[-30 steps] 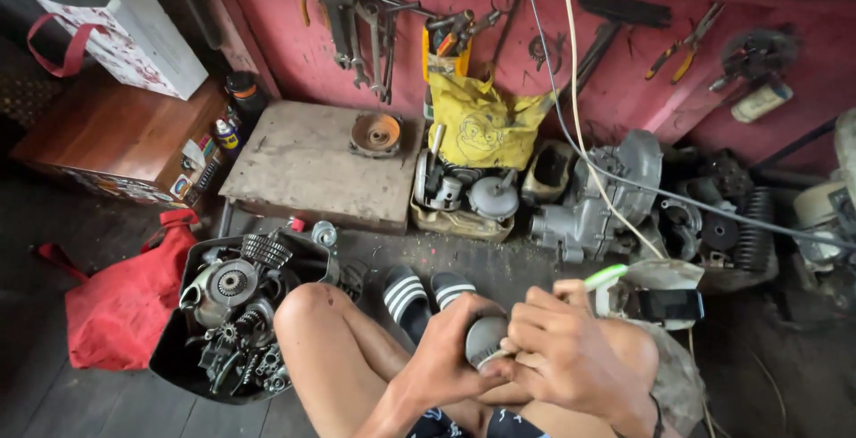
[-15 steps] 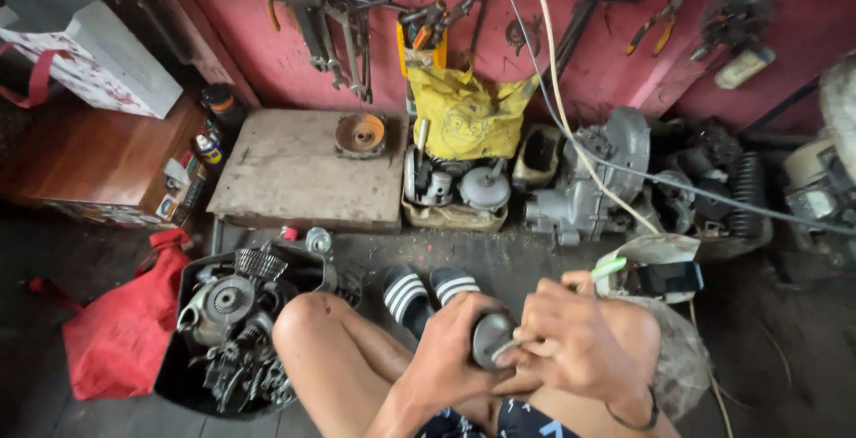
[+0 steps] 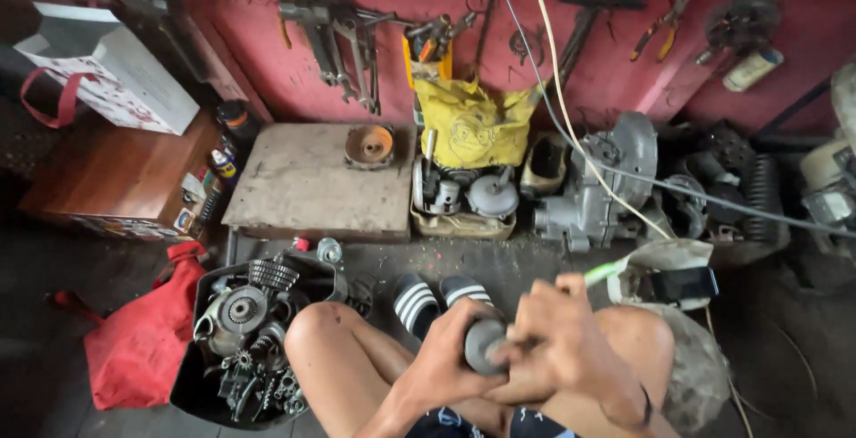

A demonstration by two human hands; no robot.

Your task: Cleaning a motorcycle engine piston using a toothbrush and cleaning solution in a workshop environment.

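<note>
Red workshop wall (image 3: 267, 54) hangs with tools above a dirty floor. At the floor's left, a black tub (image 3: 192, 384) holds gears and engine parts; a tan tray (image 3: 464, 222) by the wall holds metal pieces. Between the knees, the left hand (image 3: 446, 362) and right hand (image 3: 562, 349) both clasp a small grey metal cylinder (image 3: 484, 346).

I see a yellow bag (image 3: 473, 128) by the red wall (image 3: 267, 54), a black tub (image 3: 192, 384) of engine parts, a red bag (image 3: 143, 344).

Black-and-white striped sandals (image 3: 439, 298), dark wristband (image 3: 649, 409)
</note>
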